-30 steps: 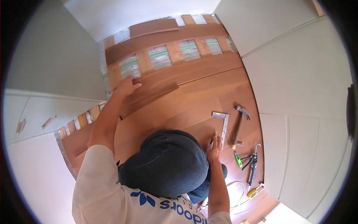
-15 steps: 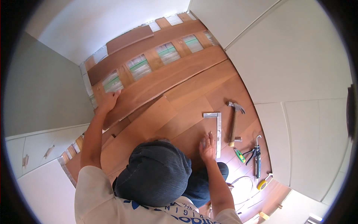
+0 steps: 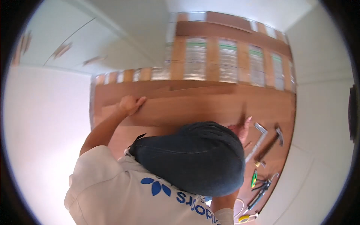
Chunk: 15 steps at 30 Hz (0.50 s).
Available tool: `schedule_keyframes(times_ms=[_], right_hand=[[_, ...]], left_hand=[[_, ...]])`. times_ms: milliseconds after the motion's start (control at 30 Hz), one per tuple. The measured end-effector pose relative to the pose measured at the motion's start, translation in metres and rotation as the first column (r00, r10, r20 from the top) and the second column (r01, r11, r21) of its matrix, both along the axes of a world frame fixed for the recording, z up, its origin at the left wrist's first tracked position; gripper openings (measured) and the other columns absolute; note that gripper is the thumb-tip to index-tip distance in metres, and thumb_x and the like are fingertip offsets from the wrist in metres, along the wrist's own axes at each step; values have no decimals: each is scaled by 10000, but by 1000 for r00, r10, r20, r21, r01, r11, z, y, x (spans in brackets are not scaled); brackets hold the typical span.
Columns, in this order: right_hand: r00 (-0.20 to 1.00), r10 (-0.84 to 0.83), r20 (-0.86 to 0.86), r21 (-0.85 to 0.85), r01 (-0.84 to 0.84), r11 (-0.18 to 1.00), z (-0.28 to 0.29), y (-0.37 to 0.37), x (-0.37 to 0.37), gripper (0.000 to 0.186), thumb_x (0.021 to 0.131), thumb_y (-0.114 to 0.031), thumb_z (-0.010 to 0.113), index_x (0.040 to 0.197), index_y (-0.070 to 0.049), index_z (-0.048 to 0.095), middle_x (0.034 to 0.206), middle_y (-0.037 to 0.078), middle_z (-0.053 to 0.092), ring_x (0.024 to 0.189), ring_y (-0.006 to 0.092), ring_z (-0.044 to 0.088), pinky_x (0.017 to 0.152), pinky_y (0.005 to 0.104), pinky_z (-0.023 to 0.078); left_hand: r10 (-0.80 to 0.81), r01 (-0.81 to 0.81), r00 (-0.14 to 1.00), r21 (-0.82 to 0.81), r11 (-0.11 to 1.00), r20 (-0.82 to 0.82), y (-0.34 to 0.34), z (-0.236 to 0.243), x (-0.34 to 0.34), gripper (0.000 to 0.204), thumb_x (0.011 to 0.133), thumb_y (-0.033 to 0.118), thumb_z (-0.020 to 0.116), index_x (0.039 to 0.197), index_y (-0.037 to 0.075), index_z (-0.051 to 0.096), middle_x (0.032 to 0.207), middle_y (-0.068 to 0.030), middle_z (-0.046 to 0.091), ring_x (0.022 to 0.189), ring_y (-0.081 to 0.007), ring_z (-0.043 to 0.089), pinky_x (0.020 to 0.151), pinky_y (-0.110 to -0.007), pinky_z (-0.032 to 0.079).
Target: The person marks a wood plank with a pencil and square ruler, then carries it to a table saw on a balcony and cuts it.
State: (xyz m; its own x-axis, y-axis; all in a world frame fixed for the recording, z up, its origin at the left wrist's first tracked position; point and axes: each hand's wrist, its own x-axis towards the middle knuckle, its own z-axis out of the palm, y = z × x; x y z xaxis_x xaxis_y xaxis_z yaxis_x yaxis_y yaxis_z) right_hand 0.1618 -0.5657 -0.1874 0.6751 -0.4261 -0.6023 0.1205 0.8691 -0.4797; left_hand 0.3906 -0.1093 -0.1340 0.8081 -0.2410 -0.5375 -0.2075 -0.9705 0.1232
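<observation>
My left hand (image 3: 130, 105) is closed at the left part of a long brown floorboard (image 3: 183, 105), its thumb toward the right. That board lies across the middle of the view, and motion blurs its edges. To the right, my right hand (image 3: 241, 129) is raised a little above the floor, fingers stretched, a shadow beside it. A dark cap hides its forearm and some of the board. Close to this hand lies a metal carpenter's square (image 3: 257, 142), with a claw hammer (image 3: 269, 148) just right of it.
Beyond the boards, wooden battens (image 3: 212, 56) alternate with silvery strips (image 3: 195, 62). A green-handled tool (image 3: 254, 178), a caulking gun (image 3: 260, 195) and a yellow tape measure (image 3: 244, 218) lie at lower right. White cabinet doors (image 3: 75, 33) stand at upper left; pale panels (image 3: 322, 112) border the right.
The view has turned and shifted left. My left hand has moved nearer from the board beside the battens. My right hand has lifted off the floor beside the square.
</observation>
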Motion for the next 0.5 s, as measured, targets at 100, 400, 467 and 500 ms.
schedule_keyframes(times_ms=[100, 400, 467, 500], right_hand=[[979, 203, -21, 259, -191, 947, 33, 48, 14, 761, 953, -551, 686, 1486, -52, 471, 1409, 133, 612, 1359, 283, 520, 1131, 455, 406], [955, 286, -80, 203, -265, 943, 23, 107, -16, 746, 955, -533, 693, 1479, -44, 486, 1411, 124, 609, 1355, 272, 518, 1126, 430, 402], [956, 277, -97, 186, -256, 949, 17, 111, -20, 743, 956, -529, 694, 1477, -42, 489, 1411, 122, 609, 1354, 269, 517, 1125, 425, 401], [954, 284, -101, 186, -262, 947, 12, 117, -20, 741, 956, -527, 695, 1477, -41, 491, 1411, 121, 609, 1353, 268, 517, 1124, 422, 401]], left_hand=[[53, -53, 999, -25, 998, 2, 62, -16, -30, 638, 1017, 638, 410, 942, 128, 787, 933, -213, 732, 938, -426, 687, 861, -512, 527], [57, -59, 989, 7, 998, 134, 119, -49, -28, 568, 1017, 588, 484, 1245, 106, 680, 1283, -180, 649, 1185, -411, 605, 960, -526, 496], [-11, 9, 974, 11, 1000, 226, 98, -75, -6, 616, 994, 602, 528, 1326, 94, 631, 1398, -175, 588, 1267, -412, 561, 1016, -530, 477], [-51, 45, 981, 33, 998, 188, 88, -88, 0, 687, 935, 635, 598, 1361, 97, 599, 1445, -180, 533, 1310, -413, 523, 1063, -529, 450]])
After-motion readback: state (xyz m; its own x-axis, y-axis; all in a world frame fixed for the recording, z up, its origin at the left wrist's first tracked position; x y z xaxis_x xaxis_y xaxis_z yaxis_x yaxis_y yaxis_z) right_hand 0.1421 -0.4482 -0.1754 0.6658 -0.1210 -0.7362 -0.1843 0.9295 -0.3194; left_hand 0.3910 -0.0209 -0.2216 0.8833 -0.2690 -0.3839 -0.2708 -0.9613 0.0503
